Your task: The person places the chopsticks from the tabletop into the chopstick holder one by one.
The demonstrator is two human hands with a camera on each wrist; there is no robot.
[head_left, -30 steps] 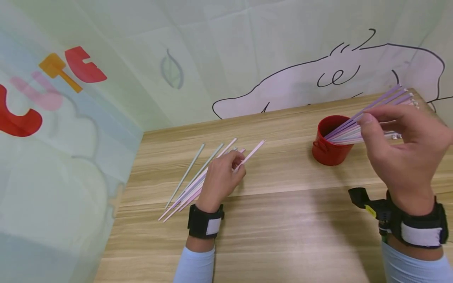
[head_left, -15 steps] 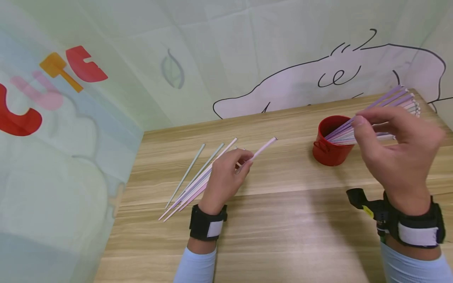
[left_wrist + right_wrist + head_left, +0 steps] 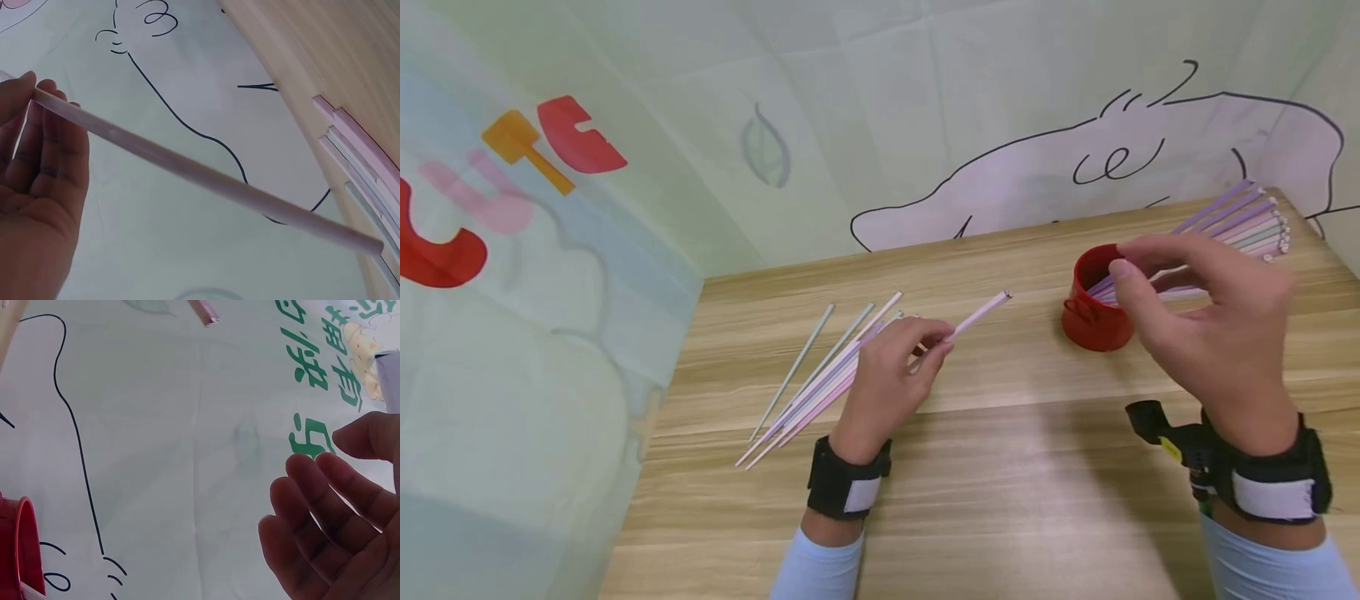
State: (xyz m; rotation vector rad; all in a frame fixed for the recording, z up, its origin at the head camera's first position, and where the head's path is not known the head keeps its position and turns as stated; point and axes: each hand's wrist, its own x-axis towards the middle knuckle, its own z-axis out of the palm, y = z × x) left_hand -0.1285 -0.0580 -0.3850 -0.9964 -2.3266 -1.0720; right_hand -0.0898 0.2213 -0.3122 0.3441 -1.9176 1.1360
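Note:
My left hand (image 3: 891, 375) pinches a thin pink straw-like stick (image 3: 981, 312) between thumb and fingertips. In the left wrist view that stick (image 3: 187, 167) slants across the picture from the fingertips, lifted off the table. Under and beside this hand lie several loose pastel sticks (image 3: 820, 387), partly hidden. My right hand (image 3: 1217, 321) hovers in front of the small red bucket (image 3: 1096, 325), hiding part of it; its thumb and fingers are apart, with nothing between them. From the bucket a bunch of purple, pink and white sticks (image 3: 1247, 221) leans right, partly behind the hand.
The wooden table (image 3: 1000, 500) meets a printed cloth backdrop (image 3: 850, 125) along its far edge. Another cloth side (image 3: 527, 375) stands at the left. Both wrists wear black straps; a small camera mount (image 3: 1172, 437) juts left from the right one.
My left hand has drawn the pink stick right and away from the loose ones. My right hand has moved left, nearer the bucket's mouth. The bucket has stayed in place.

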